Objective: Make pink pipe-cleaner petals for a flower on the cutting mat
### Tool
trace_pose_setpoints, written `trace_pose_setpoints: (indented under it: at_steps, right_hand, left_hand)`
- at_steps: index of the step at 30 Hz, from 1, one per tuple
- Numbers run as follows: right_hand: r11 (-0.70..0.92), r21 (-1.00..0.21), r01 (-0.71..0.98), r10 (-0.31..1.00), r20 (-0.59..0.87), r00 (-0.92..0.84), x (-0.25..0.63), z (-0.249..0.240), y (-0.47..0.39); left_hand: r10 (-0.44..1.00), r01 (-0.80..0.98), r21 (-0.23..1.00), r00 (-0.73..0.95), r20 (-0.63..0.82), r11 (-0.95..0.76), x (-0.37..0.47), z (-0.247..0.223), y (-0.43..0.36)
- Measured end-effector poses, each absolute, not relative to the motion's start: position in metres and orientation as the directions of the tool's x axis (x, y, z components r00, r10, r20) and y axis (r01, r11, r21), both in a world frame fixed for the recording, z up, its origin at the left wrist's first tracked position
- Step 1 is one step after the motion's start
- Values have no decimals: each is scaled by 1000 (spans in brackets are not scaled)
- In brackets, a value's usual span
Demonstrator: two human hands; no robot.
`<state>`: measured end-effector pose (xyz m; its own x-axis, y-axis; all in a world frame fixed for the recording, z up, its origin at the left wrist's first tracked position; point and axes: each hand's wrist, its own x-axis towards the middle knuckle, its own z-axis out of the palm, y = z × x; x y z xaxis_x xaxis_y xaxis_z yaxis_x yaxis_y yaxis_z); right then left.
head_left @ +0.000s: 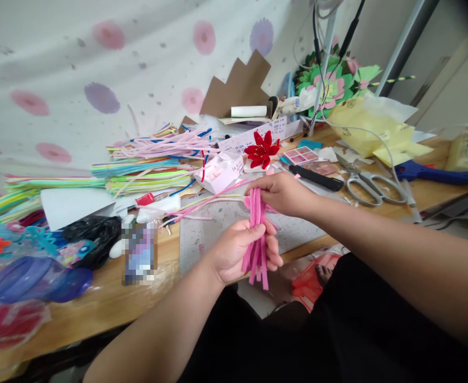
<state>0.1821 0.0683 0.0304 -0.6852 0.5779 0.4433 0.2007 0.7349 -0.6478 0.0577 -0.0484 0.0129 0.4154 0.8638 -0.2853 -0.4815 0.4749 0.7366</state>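
A bunch of pink pipe cleaners [255, 256] hangs between my two hands, above the front edge of the table. My left hand [239, 247] wraps round the bunch at its middle, thumb across the front, with the lower ends sticking out beneath. At the upper end, my right hand [279, 194] has its fingers closed on the same pipe cleaners. Behind the hands stands a red pipe-cleaner flower [262, 150]. Loose pink pipe cleaners [202, 206] lie on the grey mat [213, 226] to the left.
Piles of coloured pipe cleaners [149, 175] lie at the back left. Scissors [373, 183], a black-handled tool [317, 177] and a blue glue gun [433, 173] are on the right. Purple plastic [34, 279] and a black bag [93, 236] lie at the left.
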Motion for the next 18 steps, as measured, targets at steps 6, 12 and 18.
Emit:
trace_pose_setpoints:
  at_steps: [6, 12, 18]
  right_hand:
    - [889, -364, 278, 448, 560, -697, 186, 31, 73]
    - [932, -113, 344, 347, 555, -756, 188, 32, 74]
    - [912, -98, 397, 383, 547, -744, 186, 31, 72]
  left_hand:
    - [865, -463, 743, 383, -324, 483, 56, 10, -53]
    - [839, -443, 718, 374, -396, 537, 55, 9, -55]
    - [882, -514, 717, 279, -380, 471, 56, 6, -57]
